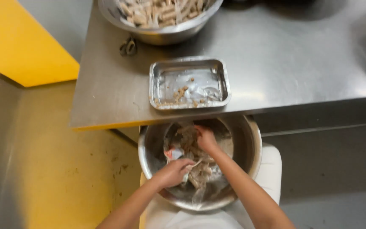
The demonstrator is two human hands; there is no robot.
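Head view: left hand (173,171) and right hand (205,138) both clutch plastic bag (193,159) inside steel bowl (250,148)

The steel table (276,63) edge overhangs the bowl (250,144), blocking its far side; the near side lies open.

Your steel table (284,63) looks brushed and dully shiny. The square tray (224,80) and big bowl (246,144) are glossy metal; the floor (64,169) looks scuffed.
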